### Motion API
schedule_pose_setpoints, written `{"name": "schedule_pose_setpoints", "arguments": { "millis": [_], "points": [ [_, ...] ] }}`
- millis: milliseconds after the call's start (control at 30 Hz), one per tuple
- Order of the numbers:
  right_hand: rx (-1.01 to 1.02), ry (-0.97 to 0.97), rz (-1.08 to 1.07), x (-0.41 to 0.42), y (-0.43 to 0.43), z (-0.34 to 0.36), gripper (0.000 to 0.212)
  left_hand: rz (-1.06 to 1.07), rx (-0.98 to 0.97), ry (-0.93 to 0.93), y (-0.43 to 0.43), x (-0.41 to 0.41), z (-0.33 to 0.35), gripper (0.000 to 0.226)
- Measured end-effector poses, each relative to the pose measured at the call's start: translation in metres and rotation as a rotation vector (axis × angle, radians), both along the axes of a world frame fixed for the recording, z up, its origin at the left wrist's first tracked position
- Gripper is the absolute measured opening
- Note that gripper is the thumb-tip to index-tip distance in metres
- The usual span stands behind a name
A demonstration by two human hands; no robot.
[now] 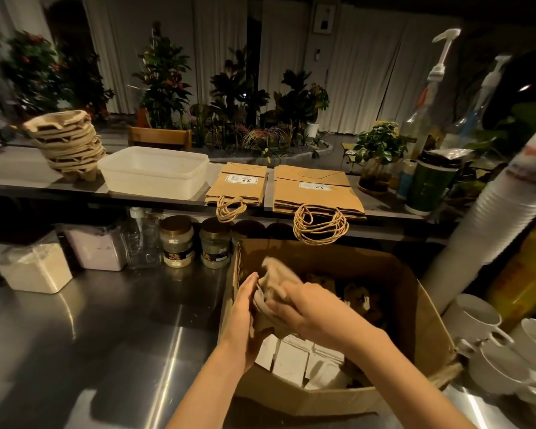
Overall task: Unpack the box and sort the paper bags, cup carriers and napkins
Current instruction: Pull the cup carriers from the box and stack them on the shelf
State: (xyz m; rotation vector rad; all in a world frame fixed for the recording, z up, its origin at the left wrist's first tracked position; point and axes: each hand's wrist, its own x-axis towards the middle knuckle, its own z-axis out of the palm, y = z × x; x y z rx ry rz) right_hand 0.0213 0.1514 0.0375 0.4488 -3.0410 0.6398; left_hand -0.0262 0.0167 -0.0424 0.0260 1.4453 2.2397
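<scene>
An open cardboard box [427, 311] stands on the steel counter. Both hands are inside its left half, around a bunch of beige cup carriers [271, 280]. My left hand [240, 317] presses against their left side. My right hand [304, 308] grips them from the right and top. White napkin packs [294, 357] lie at the box's bottom, with more carriers [358, 297] further right. On the upper shelf stand a stack of cup carriers [68, 144], an empty white tub [155, 171], and two piles of brown paper bags [239, 184] [314, 188] with twine handles hanging over the edge.
Jars [177, 241] and lidded powder containers [33, 264] line the back of the steel counter [90, 335] under the shelf. White cups [477, 320] and a tall stack of paper cups [505, 205] stand right of the box. Pump bottles and a green cup [430, 185] sit at shelf right.
</scene>
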Motion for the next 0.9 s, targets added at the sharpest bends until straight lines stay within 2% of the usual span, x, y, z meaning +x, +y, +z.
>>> {"name": "schedule_pose_setpoints", "arguments": {
  "millis": [100,167,233,333,400,500,567,700,767,900],
  "points": [
    [-0.037,-0.064,0.041,0.004,-0.012,-0.013,0.048,-0.028,-0.09,0.036,0.006,0.003,-0.001,0.036],
    [-0.041,-0.059,0.027,0.005,-0.017,-0.019,0.057,-0.023,-0.163,0.063,0.007,0.002,0.0,0.043],
    [-0.052,-0.102,0.041,0.005,-0.018,-0.021,0.054,0.003,-0.163,0.076,0.004,-0.003,0.0,0.056],
    [-0.185,-0.095,0.031,0.006,-0.015,-0.019,0.046,0.002,-0.118,0.082,-0.006,-0.012,-0.003,0.056],
    [-0.326,0.004,-0.086,0.002,-0.005,-0.015,0.032,0.025,-0.07,0.08,-0.013,-0.017,0.002,0.053],
    [-0.437,0.084,-0.346,-0.019,0.027,-0.021,0.028,0.081,-0.029,0.072,-0.027,-0.028,0.012,0.06],
    [-0.442,-0.059,-0.516,-0.038,0.058,-0.044,0.031,0.134,0.02,0.058,-0.034,-0.035,0.017,0.056],
    [-0.637,-0.378,-0.787,-0.06,0.094,-0.103,0.041,0.164,0.063,0.03,-0.04,-0.043,0.014,0.05],
    [-0.611,-0.482,-0.839,-0.065,0.093,-0.118,0.04,0.155,0.052,0.036,-0.038,-0.043,0.011,0.052],
    [-0.741,-0.625,-0.883,-0.081,0.088,-0.133,0.069,0.139,0.04,0.045,-0.031,-0.045,0.006,0.055]
  ]
}}
